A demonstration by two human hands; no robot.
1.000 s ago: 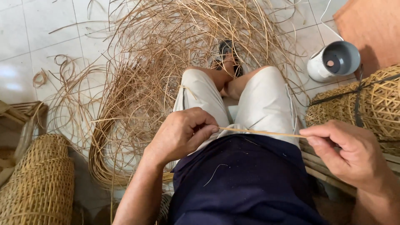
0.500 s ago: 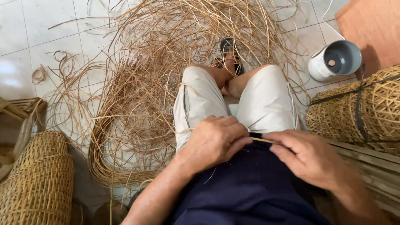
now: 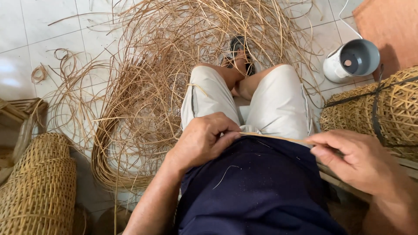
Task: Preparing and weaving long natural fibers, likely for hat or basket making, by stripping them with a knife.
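My left hand (image 3: 204, 139) is closed over my lap, pinching one end of a thin flat rattan strip (image 3: 274, 138). The strip runs rightward across my dark blue shirt to my right hand (image 3: 352, 159), which pinches it between thumb and fingers. Both hands sit just above my waist, over light shorts and crossed legs. A big tangled pile of loose rattan strips (image 3: 165, 78) lies on the tiled floor in front of my knees.
A woven basket (image 3: 39, 182) stands at the lower left, with a wooden frame (image 3: 17, 113) behind it. Another woven basket with a dark strap (image 3: 383, 109) lies at the right. A white cylindrical can (image 3: 350, 61) and an orange board (image 3: 392, 26) are at the upper right.
My right hand moved in close to the left hand, then drew back out to the right, pulling the strip taut between them. The left hand stayed over my lap.
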